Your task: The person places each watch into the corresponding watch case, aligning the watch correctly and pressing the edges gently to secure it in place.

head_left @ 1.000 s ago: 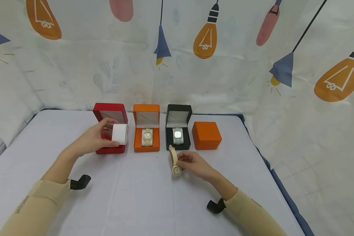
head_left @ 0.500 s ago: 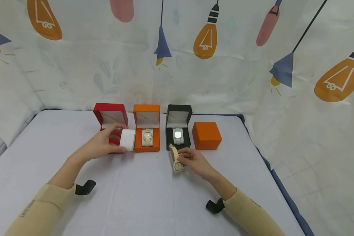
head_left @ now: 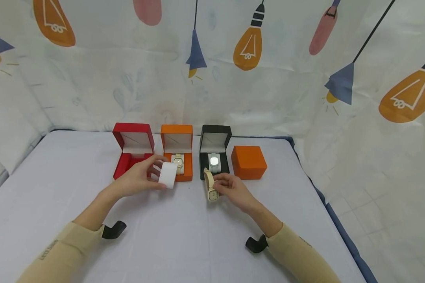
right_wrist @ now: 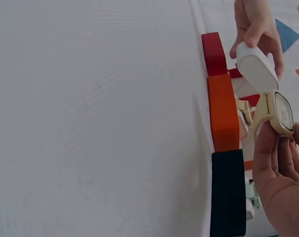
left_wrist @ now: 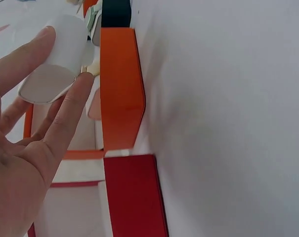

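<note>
My left hand [head_left: 139, 181] holds a white watch cushion [head_left: 168, 175] between thumb and fingers, above the table in front of the open orange box [head_left: 176, 153]. The same cushion [left_wrist: 54, 66] shows in the left wrist view, pinched at my fingertips [left_wrist: 45, 37]. My right hand [head_left: 230, 189] grips a cream watch [head_left: 210, 188] by its strap, face up, just in front of the open black box [head_left: 215, 152]. That watch [right_wrist: 280, 112] is also in the right wrist view. The open red box [head_left: 132, 149] stands with no cushion in it.
The open orange box holds a cream watch [head_left: 178, 161] and the black box a pale watch [head_left: 214, 162]. A closed orange box [head_left: 248, 162] stands at the right of the row. The table's right edge [head_left: 326, 204] drops off beside a printed curtain.
My left hand has carried the white cushion out of the red box and rightward toward the orange box. My right hand has lifted the cream watch slightly up and left.
</note>
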